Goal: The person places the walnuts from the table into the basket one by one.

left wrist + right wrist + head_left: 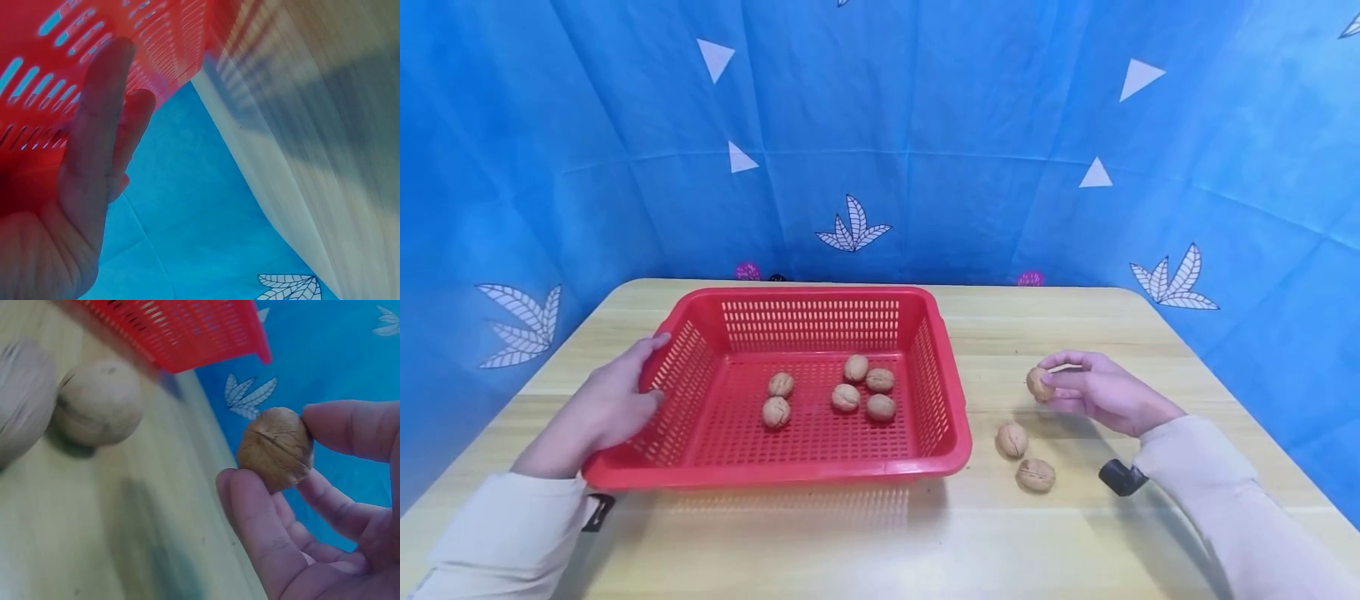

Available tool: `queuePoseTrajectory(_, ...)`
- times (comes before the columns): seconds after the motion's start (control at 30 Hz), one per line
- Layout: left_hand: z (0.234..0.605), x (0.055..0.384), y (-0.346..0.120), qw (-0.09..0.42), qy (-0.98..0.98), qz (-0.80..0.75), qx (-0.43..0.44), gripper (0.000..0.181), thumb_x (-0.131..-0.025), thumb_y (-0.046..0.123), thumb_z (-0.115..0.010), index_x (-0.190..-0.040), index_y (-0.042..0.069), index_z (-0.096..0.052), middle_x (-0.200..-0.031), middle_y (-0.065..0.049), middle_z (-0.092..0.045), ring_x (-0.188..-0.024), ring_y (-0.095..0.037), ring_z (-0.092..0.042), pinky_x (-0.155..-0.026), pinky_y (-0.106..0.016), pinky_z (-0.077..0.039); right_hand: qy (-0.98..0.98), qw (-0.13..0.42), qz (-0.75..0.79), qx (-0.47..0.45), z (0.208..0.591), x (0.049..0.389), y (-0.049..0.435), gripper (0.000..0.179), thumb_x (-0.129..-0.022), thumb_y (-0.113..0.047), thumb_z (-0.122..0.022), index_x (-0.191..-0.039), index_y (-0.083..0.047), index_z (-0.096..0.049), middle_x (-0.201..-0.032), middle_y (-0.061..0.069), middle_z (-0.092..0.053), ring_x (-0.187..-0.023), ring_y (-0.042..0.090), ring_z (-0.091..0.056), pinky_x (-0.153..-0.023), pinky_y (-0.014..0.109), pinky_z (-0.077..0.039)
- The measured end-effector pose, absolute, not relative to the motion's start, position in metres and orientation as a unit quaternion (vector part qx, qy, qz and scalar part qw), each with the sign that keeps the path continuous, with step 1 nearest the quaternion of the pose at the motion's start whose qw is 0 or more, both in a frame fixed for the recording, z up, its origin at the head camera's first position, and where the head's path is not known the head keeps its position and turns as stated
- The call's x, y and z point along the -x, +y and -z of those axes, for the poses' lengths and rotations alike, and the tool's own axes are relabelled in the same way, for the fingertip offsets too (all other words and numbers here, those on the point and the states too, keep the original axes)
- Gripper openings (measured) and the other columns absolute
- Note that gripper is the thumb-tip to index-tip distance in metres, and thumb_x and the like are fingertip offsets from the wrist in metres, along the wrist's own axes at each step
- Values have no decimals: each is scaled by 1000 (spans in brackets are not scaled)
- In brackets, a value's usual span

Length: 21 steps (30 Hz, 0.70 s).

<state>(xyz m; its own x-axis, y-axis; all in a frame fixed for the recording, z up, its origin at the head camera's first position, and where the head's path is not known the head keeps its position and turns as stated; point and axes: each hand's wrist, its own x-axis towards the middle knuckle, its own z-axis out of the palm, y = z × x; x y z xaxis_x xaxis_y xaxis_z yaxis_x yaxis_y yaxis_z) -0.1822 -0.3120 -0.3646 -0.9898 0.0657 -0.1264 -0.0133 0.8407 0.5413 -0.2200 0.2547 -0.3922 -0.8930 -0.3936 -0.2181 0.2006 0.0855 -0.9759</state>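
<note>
A red plastic basket (775,477) with slotted walls holds several walnuts (846,397). My left hand (613,400) grips its left side, with fingers along the outer wall in the left wrist view and other digits over the rim. On the right, a walnut (275,449) is pinched between the thumb and fingertips of my right hand (1097,390), raised over the table. Two more walnuts lie on the table below that hand: one walnut (1012,439) nearer the basket and another walnut (1036,475) closer to me.
A light wooden table (880,550) carries everything, and the basket casts a slotted shadow on it in front. Blue patterned cloth (880,125) hangs behind the table and along both sides. A black wrist mount (1122,477) sits by my right sleeve.
</note>
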Motion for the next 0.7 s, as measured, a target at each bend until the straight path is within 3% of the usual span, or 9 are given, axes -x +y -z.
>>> queuePoseTrajectory(0.27,365,180,-319,67,962,-264,-15,92,-84,4,-66,-152,-6,-5,-128,-37,-35,-102,-49,-48,-68,-48,-57,674,200,706,85,388,223,245,16,-96,-1,-55,-111,1,-50,-103,8,-64,-97,19,-67,-90,32,-52)
queuePoseTrajectory(0.5,363,183,-316,73,958,-277,-11,97,-84,6,-69,-152,-4,-2,-130,-37,-34,-104,-50,-47,-68,-49,-57,662,191,719,92,382,227,246,20,-97,-1,-54,-115,1,-47,-104,8,-65,-95,19,-67,-89,31,-52)
queuePoseTrajectory(0.7,366,185,-313,77,956,-284,-8,97,-84,7,-69,-153,-3,-1,-131,-36,-33,-105,-49,-47,-69,-48,-57,653,183,729,95,375,236,246,13,-97,-1,-54,-110,-2,-57,-103,8,-67,-97,18,-67,-88,30,-52)
